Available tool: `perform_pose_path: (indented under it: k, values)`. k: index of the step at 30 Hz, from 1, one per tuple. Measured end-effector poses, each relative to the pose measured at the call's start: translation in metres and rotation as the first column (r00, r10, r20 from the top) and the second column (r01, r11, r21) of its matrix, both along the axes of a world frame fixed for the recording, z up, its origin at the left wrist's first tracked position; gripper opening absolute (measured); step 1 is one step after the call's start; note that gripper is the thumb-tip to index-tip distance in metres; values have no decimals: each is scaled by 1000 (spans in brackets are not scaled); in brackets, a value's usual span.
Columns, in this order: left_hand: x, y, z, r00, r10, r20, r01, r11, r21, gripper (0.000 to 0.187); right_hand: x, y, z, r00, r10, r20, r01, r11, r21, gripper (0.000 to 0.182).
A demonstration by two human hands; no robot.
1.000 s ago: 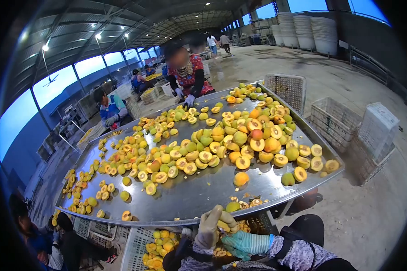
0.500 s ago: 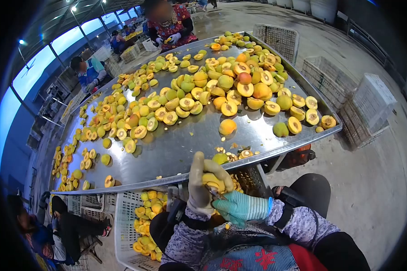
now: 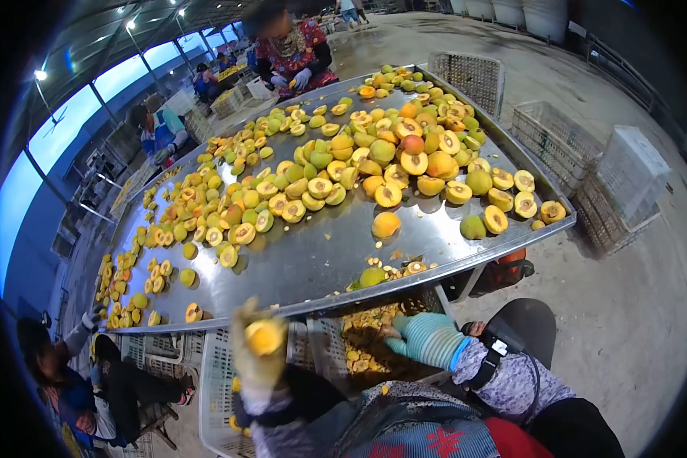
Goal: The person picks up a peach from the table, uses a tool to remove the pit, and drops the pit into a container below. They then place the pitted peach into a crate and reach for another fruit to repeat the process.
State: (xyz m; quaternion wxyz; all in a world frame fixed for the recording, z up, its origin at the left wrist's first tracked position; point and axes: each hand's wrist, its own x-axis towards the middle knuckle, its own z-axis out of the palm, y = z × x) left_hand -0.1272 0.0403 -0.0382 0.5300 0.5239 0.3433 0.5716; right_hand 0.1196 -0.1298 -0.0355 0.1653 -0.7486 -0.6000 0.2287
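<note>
Swung left, the left hand (image 3: 256, 362) pinches a yellow peach half (image 3: 265, 337), lower middle of the frame near the white crate (image 3: 214, 374), likely a carrying step needing steady fingers, but I can't tell the grip of the right hand (image 3: 426, 340).

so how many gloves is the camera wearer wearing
2: a pale glove on the left hand, which holds a yellow stone-fruit half, and a teal striped glove on the right hand, in front of the metal table. Neither is hidden.

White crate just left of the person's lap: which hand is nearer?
Left: the left hand appears over the white crate; the right hand is well off to its right.
</note>
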Motion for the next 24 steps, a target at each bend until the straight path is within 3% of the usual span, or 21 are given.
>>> perform_pose_path:
  k: [1, 2, 3, 4, 5, 6, 8, 9, 10, 11, 12, 13, 16, 17, 18, 20, 21, 22, 23, 24]
  values:
    - [-16, -22, 47, 1000, -14, -1, 13, 990, -138, 40, 1, -2, 4, 1000, 18, -9, -18, 1000, 2, 41]
    - [-47, -3, 44, 877, 232, -421, -76, 932, 355, 42, 0, -5, 8, 999, 36, -19, -35, 999, 8, 41]
    - [-80, 8, 50, 776, 94, -624, -265, 946, -187, 41, 0, -6, 13, 999, 44, -22, -44, 999, 7, 38]
    - [-98, 18, 42, 381, 236, -894, -326, 939, 109, 40, -1, -9, 21, 995, 83, -60, -80, 996, 50, 36]
    - [-89, 21, 49, 237, 350, -906, -271, 919, 285, 37, -1, -8, 18, 992, 108, -69, -105, 994, 43, 34]
    - [-74, 21, 50, 309, 468, -828, -170, 884, 436, 35, -4, -7, 6, 982, 177, -72, -169, 980, 106, 36]
    - [0, 20, 63, 709, 209, -674, -24, 962, 273, 40, -6, -5, 9, 970, 217, -107, -204, 971, 122, 39]
    - [41, 26, 58, 728, 66, -683, 143, 959, 245, 44, -7, -4, 6, 975, 179, -130, -168, 982, 89, 39]
    - [83, 30, 58, 717, -80, -692, 308, 927, 213, 50, -7, -2, 2, 978, 138, -157, -131, 990, 53, 40]
    - [125, 17, 83, 608, -204, -767, 404, 911, 79, 57, -5, -2, -2, 980, 129, -151, -121, 991, 58, 40]
    - [163, 22, 75, 562, -190, -805, 490, 861, 139, 63, -3, -3, -8, 984, 113, -135, -112, 994, 21, 41]
    - [195, 37, 53, 547, -83, -833, 594, 740, 316, 69, 1, -3, -10, 988, 98, -119, -100, 995, -17, 43]
    - [261, 47, 13, 216, 101, -971, 659, 719, 221, 61, 10, -6, -12, 990, 85, -108, -85, 996, 0, 44]
    - [272, 55, 2, 160, 185, -970, 679, 692, 244, 58, 13, -6, -8, 991, 80, -110, -81, 997, -3, 44]
    - [278, 61, -11, 101, 267, -958, 701, 665, 259, 56, 16, -7, -1, 990, 56, -129, -54, 998, 20, 42]
    - [270, 73, -23, 376, 227, -899, 684, 586, 434, 44, 13, -4, -9, 995, -34, -91, 42, 996, 82, 37]
    - [258, 67, -5, 555, -54, -830, 636, 670, 382, 33, 15, -6, -1, 993, -73, -93, 90, 978, 190, 33]
    - [249, 71, -7, 603, -464, -649, 608, 794, -2, 31, 17, -2, -1, 979, -156, -128, 187, 939, 288, 29]
    - [228, 57, 22, 615, -782, -105, 727, 614, -307, 34, 20, -1, 4, 972, -173, -159, 230, 843, 486, 27]
    - [214, 50, 23, 676, -734, 75, 716, 629, -303, 36, 22, 4, 6, 955, -221, -197, 290, 838, 463, 26]
